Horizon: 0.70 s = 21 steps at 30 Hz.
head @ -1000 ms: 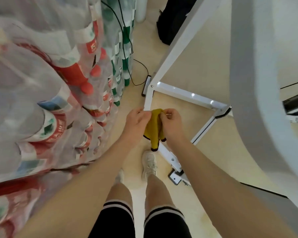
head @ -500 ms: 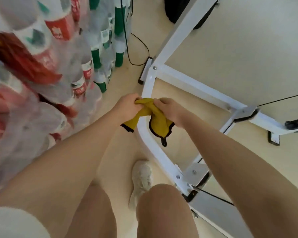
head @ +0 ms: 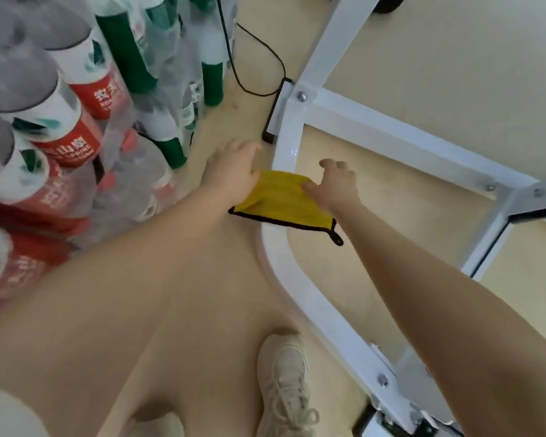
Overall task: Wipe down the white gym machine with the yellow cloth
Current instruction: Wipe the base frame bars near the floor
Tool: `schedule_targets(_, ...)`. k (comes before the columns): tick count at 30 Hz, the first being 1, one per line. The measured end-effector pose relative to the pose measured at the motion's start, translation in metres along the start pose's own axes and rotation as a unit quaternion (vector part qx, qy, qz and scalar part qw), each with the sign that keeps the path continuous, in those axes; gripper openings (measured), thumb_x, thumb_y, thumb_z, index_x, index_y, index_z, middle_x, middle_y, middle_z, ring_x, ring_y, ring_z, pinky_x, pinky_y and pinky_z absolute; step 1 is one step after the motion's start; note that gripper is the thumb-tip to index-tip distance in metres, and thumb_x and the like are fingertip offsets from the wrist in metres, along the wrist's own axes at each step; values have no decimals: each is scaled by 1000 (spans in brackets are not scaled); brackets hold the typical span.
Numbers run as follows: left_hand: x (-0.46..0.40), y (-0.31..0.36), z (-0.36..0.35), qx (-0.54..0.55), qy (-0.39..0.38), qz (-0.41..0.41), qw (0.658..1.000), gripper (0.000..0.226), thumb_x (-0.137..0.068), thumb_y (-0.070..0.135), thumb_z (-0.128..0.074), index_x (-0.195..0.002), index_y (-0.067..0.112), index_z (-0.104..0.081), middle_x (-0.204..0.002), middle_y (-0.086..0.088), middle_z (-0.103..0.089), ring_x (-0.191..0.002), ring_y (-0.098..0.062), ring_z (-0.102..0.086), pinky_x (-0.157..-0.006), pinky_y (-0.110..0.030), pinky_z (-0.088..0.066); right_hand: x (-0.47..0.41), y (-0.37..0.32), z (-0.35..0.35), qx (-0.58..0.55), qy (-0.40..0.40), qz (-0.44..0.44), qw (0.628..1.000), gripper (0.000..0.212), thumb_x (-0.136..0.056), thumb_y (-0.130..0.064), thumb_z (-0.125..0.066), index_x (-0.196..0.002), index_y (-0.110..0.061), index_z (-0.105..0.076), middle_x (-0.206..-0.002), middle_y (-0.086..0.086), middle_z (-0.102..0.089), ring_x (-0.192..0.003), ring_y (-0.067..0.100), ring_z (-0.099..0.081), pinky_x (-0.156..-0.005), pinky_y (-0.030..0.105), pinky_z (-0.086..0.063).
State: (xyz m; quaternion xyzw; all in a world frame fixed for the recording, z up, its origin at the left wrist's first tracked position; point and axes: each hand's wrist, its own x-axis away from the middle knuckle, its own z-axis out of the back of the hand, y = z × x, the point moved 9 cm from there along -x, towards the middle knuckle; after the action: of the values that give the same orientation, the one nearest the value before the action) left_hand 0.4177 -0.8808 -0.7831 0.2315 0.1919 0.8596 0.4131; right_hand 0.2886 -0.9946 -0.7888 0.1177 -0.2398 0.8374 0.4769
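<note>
The yellow cloth (head: 281, 200), edged in black, lies spread flat across the curved white base bar of the gym machine (head: 286, 152) on the floor. My left hand (head: 230, 175) rests on the cloth's left end, its fingers reaching forward past the cloth. On the cloth's right end sits my right hand (head: 336, 184), thumb lying on the fabric and fingers loosely bent. The machine's other white bars (head: 391, 134) run off to the right and up.
Shrink-wrapped packs of water bottles (head: 76, 121) with red and green labels are stacked close on the left. A black cable (head: 259, 67) and a black foot pad (head: 276, 115) lie by the frame's corner. My beige shoe (head: 284, 383) stands just left of the bar.
The bunched cloth held up between both hands has come down and now lies flat over the floor bar. Both hands have moved apart to its ends, and the view has dropped lower.
</note>
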Motion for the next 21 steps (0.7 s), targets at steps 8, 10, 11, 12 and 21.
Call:
schedule_targets(8,-4,-22,-54,34,-48,-14,998,60,-87,-6,-39,-142,17,-34,-155,0,-15,-141,-22,-15,-115,-35,-15,0,-8,-108,-188,-117,-99,970,66,-97,-42,-43,-136,9,-26,-132,21,-48,-116,34,-50,-92,36,-42)
schedule_targets(10,-15,-29,-43,86,-24,15,996,56,-88,-6,-38,-139,15,-38,-154,-1,-18,-141,-21,-17,-115,-34,-15,-23,-8,-111,-179,-110,-120,970,72,-96,-43,-44,-138,9,-18,-135,21,-45,-120,35,-48,-100,42,-39)
schedule_targets(11,-21,-33,-38,97,-18,22,995,54,-88,-6,-38,-138,15,-40,-154,-1,-20,-141,-20,-18,-115,-32,-16,-35,-7,-110,-175,-103,-136,970,73,-95,-45,-45,-138,7,-18,-135,20,-45,-121,35,-47,-102,43,-37)
schedule_targets(12,-27,-36,-34,96,-14,27,995,53,-88,-5,-39,-137,15,-41,-153,0,-21,-140,-20,-20,-114,-30,-16,-49,-6,-106,-170,-95,-150,969,74,-93,-48,-46,-138,4,-17,-133,18,-47,-121,36,-47,-104,45,-34)
schedule_targets(21,-89,-36,-25,50,-32,17,998,48,-90,-1,-42,-135,16,-43,-152,3,-24,-138,-16,-24,-105,-17,-15,-171,-23,-55,-197,1,-117,973,80,-78,-36,-66,-135,-1,-22,-133,13,-42,-122,31,-44,-97,42,-43)
